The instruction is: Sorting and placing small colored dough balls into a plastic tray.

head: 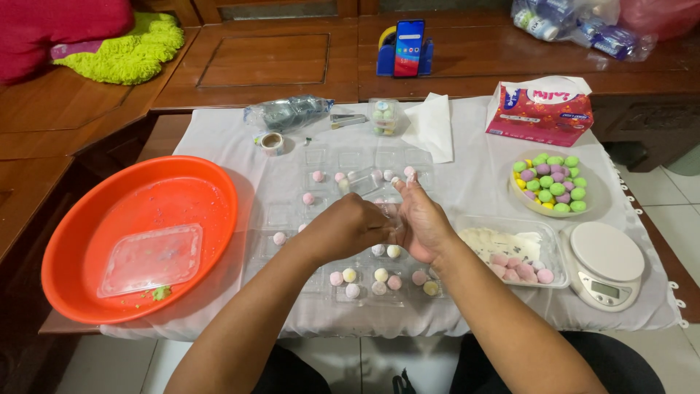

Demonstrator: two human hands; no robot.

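Left hand (350, 228) curled, knuckles up, meeting right hand (419, 219) over the clear trays (328, 191); whatever sits between the palms hidden, so grip on it impossible to tell. Right fingers (408, 177) raised and pressed together, a pale ball possibly at the tips, too small to confirm. Pastel balls (368, 277) in tray pockets under and in front of the hands, more behind them, some covered by the wrists. Tray edges hard to trace against the white cloth (219, 138). Left of the trays, an orange basin (138, 237) holding a clear lid (149, 259) and a green crumb, overhanging the table's near-left edge. Right of the trays, a clear box (510, 252) with pink balls and a white sheet, then a white scale (605, 266) near the cloth's right corner. Behind the scale, a bowl (554, 184) of green, purple and yellow balls, and a pink tissue pack (539, 109). Behind the trays: tape roll (272, 142), crumpled bottle (288, 111), tongs (348, 119), small filled box (384, 117), napkin (430, 124). Phone (409, 47) upright on the wooden bench beyond. Bare cloth open between basin and trays; bags at top right cut off.
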